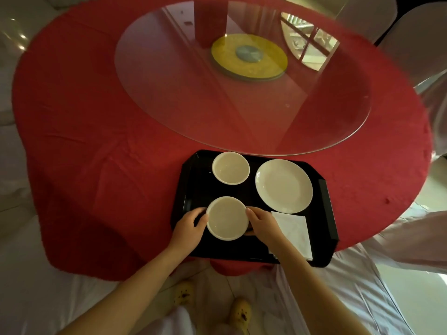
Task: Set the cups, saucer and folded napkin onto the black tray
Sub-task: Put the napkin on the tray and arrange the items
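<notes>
On black tray (320, 209): near cup (227, 218), 7 o'clock, gripped by left hand (189, 226) and right hand (262, 226); far cup (231, 168), 11; saucer (284, 186), 2; folded napkin (294, 233), 5

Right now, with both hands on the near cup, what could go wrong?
The black tray lies at the table's near edge, so pressing down through the near cup might tip it. The forearm behind the right hand crosses the folded napkin; pulling back could drag it off. Lifting the tray's far rim could hit the glass turntable.
</notes>
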`<action>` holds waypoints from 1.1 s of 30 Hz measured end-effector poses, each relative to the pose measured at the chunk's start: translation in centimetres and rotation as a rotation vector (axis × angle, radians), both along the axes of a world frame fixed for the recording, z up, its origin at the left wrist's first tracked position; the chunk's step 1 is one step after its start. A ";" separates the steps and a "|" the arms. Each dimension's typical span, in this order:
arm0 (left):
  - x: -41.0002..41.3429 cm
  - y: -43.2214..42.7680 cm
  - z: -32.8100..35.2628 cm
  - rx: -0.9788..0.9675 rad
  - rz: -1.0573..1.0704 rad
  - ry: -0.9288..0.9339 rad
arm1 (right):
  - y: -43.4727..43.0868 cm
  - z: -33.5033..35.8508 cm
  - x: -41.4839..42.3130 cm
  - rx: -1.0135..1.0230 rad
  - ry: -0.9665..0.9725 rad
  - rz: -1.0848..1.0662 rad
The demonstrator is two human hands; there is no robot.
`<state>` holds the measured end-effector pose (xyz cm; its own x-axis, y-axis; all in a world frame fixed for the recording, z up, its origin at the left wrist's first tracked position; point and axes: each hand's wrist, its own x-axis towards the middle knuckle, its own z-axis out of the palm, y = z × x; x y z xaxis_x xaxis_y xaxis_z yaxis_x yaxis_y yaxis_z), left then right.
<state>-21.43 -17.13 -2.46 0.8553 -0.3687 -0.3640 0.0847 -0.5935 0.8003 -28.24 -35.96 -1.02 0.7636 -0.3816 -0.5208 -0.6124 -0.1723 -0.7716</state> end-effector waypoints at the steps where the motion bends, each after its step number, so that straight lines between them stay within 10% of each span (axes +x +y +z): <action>1: -0.1 0.0 0.0 0.000 0.006 -0.001 | 0.0 -0.1 -0.1 -0.004 -0.008 0.003; 22: -0.7 0.2 0.8 0.012 0.010 0.016 | -0.3 -1.0 -0.9 0.057 -0.040 -0.010; 33: -1.0 -2.5 5.8 0.050 -0.055 -0.338 | -6.7 0.6 -3.5 -0.655 -0.050 -0.116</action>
<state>-22.42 -19.59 3.31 0.9099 -0.4066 -0.0819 -0.2136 -0.6287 0.7477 -31.79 -42.71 -0.39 0.7157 -0.6883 -0.1184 -0.6214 -0.5502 -0.5578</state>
